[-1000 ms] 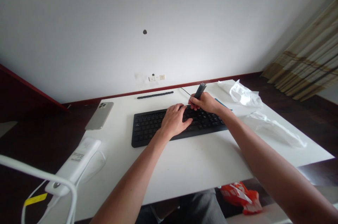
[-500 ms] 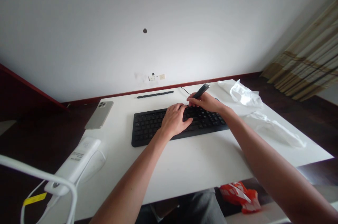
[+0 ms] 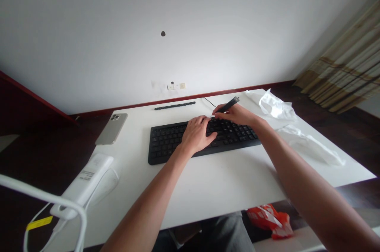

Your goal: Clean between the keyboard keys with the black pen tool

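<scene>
With the keyboard (image 3: 168, 143) flat on the table (image 3: 219, 184) under the spread left hand (image 3: 196, 133), it should help to press just enough for steadiness and lightly guide the black tool (image 3: 232, 102) gripped in the right hand (image 3: 235, 114) near the keyboard's far edge.

- Wall (image 3: 225, 34): white, with a dark hole (image 3: 163, 33); I note a smaller hole (image 3: 172, 83) low down, just above the sockets (image 3: 182, 85), and grey smudges (image 3: 154, 84) beside them.
- Baseboard (image 3: 237, 90): dark red, along the wall's foot.
- Floor (image 3: 44, 129): dark brown, dim.
- Curtain (image 3: 341, 65): beige, banded in brown, hanging in folds on my right.
- Table (image 3: 231, 180): white top, near the wall.
- Light: soft, brightest on the wall's lower middle, fading toward the corners.
</scene>
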The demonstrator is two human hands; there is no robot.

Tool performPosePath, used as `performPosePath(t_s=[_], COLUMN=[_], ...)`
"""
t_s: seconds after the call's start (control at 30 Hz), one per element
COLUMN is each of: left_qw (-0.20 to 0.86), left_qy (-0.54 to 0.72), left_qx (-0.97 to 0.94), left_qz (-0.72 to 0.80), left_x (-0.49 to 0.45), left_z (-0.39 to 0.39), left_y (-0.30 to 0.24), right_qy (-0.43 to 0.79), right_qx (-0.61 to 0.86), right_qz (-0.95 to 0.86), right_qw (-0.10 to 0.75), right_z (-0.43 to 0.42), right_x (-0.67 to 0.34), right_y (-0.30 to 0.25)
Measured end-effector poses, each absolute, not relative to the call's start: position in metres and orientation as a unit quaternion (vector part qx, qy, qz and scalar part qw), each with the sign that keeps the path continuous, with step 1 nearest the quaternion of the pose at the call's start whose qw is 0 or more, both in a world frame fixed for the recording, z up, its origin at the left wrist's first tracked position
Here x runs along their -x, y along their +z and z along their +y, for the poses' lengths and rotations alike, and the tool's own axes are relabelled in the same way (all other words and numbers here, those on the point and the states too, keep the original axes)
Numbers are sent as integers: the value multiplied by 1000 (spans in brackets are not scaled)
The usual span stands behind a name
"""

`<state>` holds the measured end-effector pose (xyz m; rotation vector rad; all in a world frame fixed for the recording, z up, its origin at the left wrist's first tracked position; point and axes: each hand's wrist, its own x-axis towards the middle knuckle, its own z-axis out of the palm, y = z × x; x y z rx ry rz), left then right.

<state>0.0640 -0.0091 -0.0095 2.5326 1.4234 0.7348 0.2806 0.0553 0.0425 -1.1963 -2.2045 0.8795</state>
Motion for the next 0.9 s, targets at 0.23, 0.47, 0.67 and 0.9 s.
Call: performPosePath(t_s=[0.23, 0.47, 0.67, 0.9], left_qw=[67, 68, 64, 58], left_qy=[241, 241, 238, 239], left_qx=[-844, -844, -847, -849], left_qz=[474, 474, 472, 467], left_x=[-63, -64, -64, -63], left_z=[-9, -9, -10, -11], left_y=[-9, -10, -9, -8], right_qy=[369, 431, 515, 357], right_qx=[442, 439, 466, 487], right_qz=[-791, -760, -668, -763], right_qw=[207, 211, 266, 231], right_z=[54, 62, 73, 51], right_x=[-283, -286, -286, -270], right_y=[47, 39, 20, 37])
